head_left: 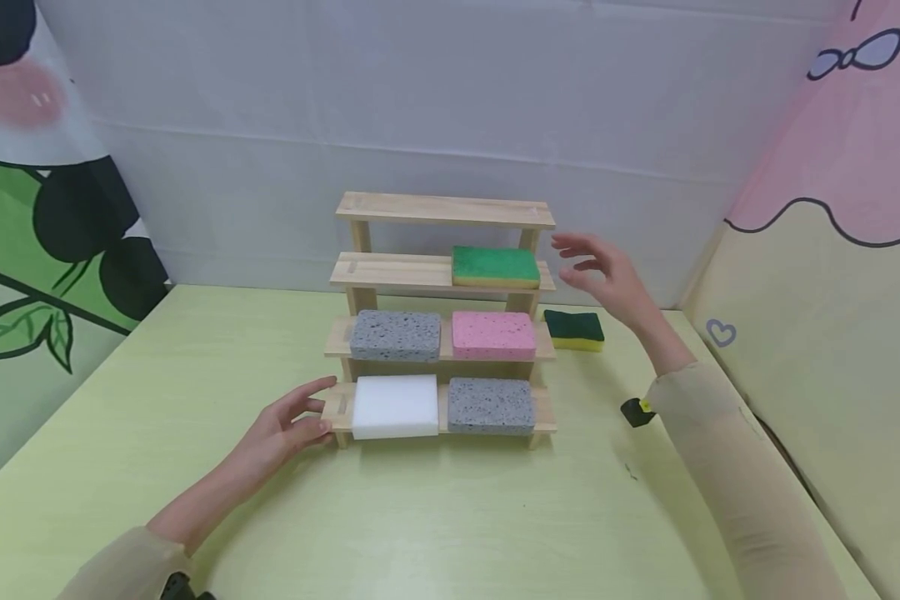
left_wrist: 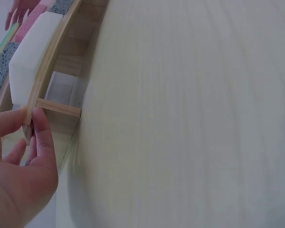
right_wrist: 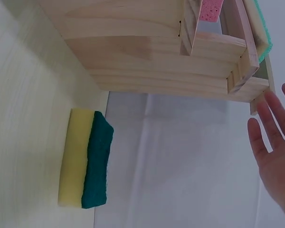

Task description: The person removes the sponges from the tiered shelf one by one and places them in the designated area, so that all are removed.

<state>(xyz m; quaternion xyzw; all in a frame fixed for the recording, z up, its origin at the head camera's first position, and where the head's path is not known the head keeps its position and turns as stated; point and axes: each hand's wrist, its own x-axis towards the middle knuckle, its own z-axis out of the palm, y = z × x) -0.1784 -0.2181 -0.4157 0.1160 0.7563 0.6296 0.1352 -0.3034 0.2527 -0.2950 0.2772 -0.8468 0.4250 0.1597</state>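
In the middle of the head frame a wooden rack point(head_left: 442, 208) stands on the tabletop point(head_left: 435, 525). The left hand point(head_left: 285, 425), left of centre, grasps the left end of its lowest shelf between thumb and fingers. The right hand point(head_left: 600, 271), right of centre, is released, its fingers loosely bent near the rack's upper right end.

Of the four shelves, the second from the top carries a green sponge point(head_left: 495, 265) at its right. Below it, a gray sponge point(head_left: 395, 336) lies left of a pink sponge point(head_left: 493, 335); the lowest shelf bears a white sponge point(head_left: 395, 407) at left and another gray one at right.

A yellow sponge point(head_left: 576, 342) with a dark green face lies on the tabletop just beside the rack's right side, lower in the frame than the right hand. A pale backdrop point(head_left: 450, 100) closes the rear; printed panels flank it at left and right.
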